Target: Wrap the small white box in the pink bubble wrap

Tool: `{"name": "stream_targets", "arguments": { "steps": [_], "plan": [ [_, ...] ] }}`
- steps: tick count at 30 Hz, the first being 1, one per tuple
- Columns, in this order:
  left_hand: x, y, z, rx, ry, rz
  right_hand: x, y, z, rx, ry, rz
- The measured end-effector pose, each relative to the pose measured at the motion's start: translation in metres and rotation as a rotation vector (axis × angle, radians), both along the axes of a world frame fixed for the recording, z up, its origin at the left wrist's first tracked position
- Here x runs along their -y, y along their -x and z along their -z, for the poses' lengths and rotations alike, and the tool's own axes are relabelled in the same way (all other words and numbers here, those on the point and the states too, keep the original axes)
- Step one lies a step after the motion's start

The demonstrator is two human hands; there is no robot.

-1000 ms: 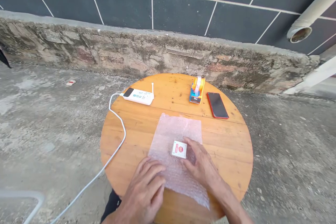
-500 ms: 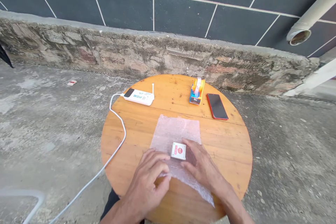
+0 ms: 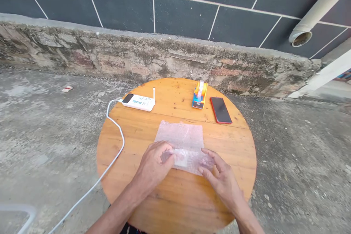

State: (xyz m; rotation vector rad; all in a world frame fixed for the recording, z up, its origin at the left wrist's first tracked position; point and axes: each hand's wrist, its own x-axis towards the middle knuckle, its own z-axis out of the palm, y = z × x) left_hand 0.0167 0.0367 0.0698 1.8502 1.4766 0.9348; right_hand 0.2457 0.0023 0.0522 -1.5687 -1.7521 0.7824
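A sheet of pinkish bubble wrap (image 3: pixel 181 133) lies on the round wooden table (image 3: pixel 131 131), its near part folded up over a small white box (image 3: pixel 181 158), which shows blurred through the plastic. My left hand (image 3: pixel 157 161) pinches the folded wrap at the box's left side. At the right end of the fold, my right hand (image 3: pixel 219 173) has thumb and forefinger apart, touching or very near the wrap's edge.
A white device (image 3: pixel 139 102) with a white cable (image 3: pixel 122 135) is at the table's back left. An orange and blue tape dispenser (image 3: pixel 199 95) and a red-edged phone (image 3: pixel 221 110) are at the back right. Behind stands a stone-based wall (image 3: pixel 164 56).
The near flap of bubble wrap has come up over the white box, which was uncovered before. My left hand has closed on the fold; the view has shifted slightly.
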Motion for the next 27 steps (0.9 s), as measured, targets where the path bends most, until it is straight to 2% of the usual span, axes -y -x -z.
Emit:
{"name": "stream_targets", "arguments": {
  "steps": [4,10,14,20,23,25,27],
  "plan": [
    [-0.005,-0.005,0.0,0.064,0.153,-0.013,-0.006,0.005,0.007,-0.1,0.014,0.076],
    [-0.008,-0.01,0.01,0.147,0.246,-0.008,-0.007,0.005,0.016,-0.156,0.048,0.127],
    [-0.007,-0.009,0.012,0.236,0.288,-0.02,-0.006,0.008,0.02,-0.108,0.074,0.167],
    [-0.006,-0.009,0.01,0.2,0.281,-0.034,-0.005,0.006,0.024,-0.003,0.015,0.168],
    [-0.009,-0.008,0.017,0.156,0.282,-0.049,-0.008,0.0,0.01,0.026,-0.137,0.218],
    [-0.009,-0.005,0.019,0.119,0.244,-0.043,-0.008,-0.004,-0.01,-0.024,-0.259,0.255],
    [-0.004,-0.001,0.013,0.09,0.13,-0.052,0.001,-0.007,-0.035,-0.088,-0.388,0.292]
  ]
}}
